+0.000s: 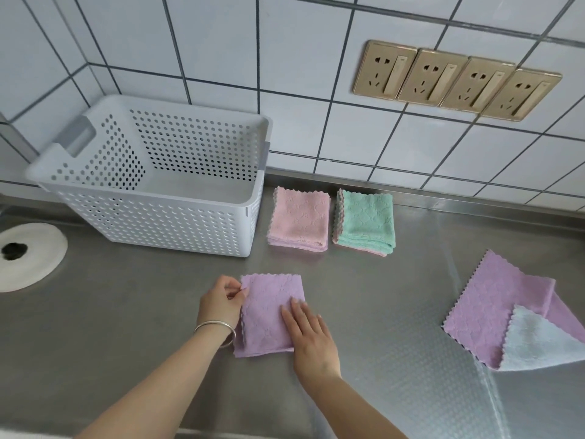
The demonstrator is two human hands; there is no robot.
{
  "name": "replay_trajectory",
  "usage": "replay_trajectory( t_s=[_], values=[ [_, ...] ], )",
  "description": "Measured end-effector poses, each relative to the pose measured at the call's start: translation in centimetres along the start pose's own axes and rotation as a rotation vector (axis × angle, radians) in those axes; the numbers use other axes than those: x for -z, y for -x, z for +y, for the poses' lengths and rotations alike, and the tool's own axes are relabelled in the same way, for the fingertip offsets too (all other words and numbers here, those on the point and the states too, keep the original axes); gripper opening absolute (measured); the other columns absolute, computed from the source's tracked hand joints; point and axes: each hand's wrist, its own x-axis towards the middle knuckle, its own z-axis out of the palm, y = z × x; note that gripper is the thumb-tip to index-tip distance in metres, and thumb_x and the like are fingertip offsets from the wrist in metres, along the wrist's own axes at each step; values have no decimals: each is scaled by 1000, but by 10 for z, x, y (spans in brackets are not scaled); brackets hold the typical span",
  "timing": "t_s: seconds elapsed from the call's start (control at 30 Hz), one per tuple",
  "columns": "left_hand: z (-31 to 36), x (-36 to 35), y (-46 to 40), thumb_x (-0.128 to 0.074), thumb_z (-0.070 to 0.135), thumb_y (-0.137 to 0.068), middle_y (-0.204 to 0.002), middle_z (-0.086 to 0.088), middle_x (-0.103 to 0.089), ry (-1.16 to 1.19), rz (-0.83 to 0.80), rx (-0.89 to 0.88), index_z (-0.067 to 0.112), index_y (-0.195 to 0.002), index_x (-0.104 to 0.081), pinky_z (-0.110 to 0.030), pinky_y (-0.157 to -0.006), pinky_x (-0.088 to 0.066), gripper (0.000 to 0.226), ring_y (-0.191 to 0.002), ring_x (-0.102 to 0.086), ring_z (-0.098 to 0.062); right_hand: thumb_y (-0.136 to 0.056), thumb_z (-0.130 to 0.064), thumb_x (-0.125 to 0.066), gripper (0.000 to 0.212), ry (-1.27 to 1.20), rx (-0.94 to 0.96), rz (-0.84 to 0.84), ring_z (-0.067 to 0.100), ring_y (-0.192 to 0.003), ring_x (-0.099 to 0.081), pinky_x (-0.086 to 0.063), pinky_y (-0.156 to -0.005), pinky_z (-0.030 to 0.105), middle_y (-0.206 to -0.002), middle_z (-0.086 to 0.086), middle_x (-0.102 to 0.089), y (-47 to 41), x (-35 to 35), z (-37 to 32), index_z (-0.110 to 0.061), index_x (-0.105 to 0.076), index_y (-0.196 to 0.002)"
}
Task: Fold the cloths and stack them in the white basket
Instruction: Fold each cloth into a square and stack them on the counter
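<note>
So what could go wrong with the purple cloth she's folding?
The folded purple cloth is only pinched at one edge by the left hand, with the right hand flat on top, so it might flop open when lifted. The white basket looks deep, so a dropped cloth may land crooked. The pink stack and green stack could get bumped.

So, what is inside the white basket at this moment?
No cloth shows inside the white basket; only its perforated walls and part of a bare floor are seen. The near wall hides the front of the floor. Folded pink cloth and green cloth lie beside it.
</note>
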Motion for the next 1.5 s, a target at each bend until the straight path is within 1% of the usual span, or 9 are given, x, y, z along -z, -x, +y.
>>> replay_trajectory(
  t_s=[0.23,0.6,0.77,0.87,1.03,1.1,1.2,1.33,1.5],
  values=[
    [-13,0,-5,-58,9,-84,-82,1,-65,-91,-10,-56,28,-66,-54,-21,-69,-35,27,-79,-59,-19,-63,-15,-29,66,15,36,-40,17,-109,-64,-56,-81,33,-125,-3,-63,-1,0,-5,-21,-43,-126],
    [-31,-5,-2,-58,21,-83,-101,0,-68,-286,-58,-58,29,-93,-68,-32,-79,-49,16,-91,-61,-26,-68,-40,-40,60,106,47,-175,14,-120,-55,-55,-87,38,-132,-5,-58,4,-6,-1,-28,-59,-123],
    [-39,-11,-4,-68,32,-76,-108,3,-63,-371,-77,-146,27,-99,-64,-32,-84,-45,24,-104,-55,-23,-86,-63,-32,72,147,18,-233,18,-142,-12,-10,-110,38,-154,-2,-26,11,-14,2,-24,-21,-146],
    [-43,-16,-5,-71,32,-74,-112,-2,-61,-482,-19,-178,24,-103,-62,-37,-83,-46,31,-106,-50,-27,-91,-62,-14,71,150,-13,-230,18,-143,-7,-5,-109,39,-156,0,-18,8,-21,4,-21,-11,-148],
    [-45,-22,11,-82,47,-55,-113,-15,-54,-425,229,92,15,-100,-62,-42,-84,-42,59,-106,-47,-36,-80,-40,-46,43,-132,-111,-69,12,-109,-57,-52,-88,26,-122,-9,-61,-4,-1,2,-28,-49,-121],
    [-45,-25,20,-76,54,-59,-122,-11,-47,-443,235,181,18,-101,-64,-39,-91,-39,57,-111,-42,-34,-81,-22,-53,43,-238,-316,2,20,-109,-54,-48,-92,29,-122,0,-53,-17,6,3,-18,-49,-124],
    [-44,-29,24,-68,56,-69,-123,-6,-46,-512,168,185,21,-97,-67,-36,-92,-37,45,-112,-41,-30,-87,-25,-50,38,-392,-630,-110,23,-116,-46,-38,-98,31,-124,5,-47,-33,11,7,-13,-50,-123],
    [-36,-28,26,-64,39,-79,-109,-13,-59,-333,110,196,16,-89,-60,-38,-83,-43,25,-101,-54,-34,-86,-26,-51,18,-534,-692,-205,18,-92,-53,-44,-80,27,-104,2,-59,-34,13,6,-16,-57,-100],
    [16,-33,36,-59,22,-85,-100,-16,-64,49,113,123,9,-101,-51,-34,-71,-37,22,-95,-58,-38,-87,-19,-55,6,-793,-648,-13,8,-65,-49,-37,-54,16,-71,-8,-52,-27,39,17,-17,-50,-85]
  ],
)
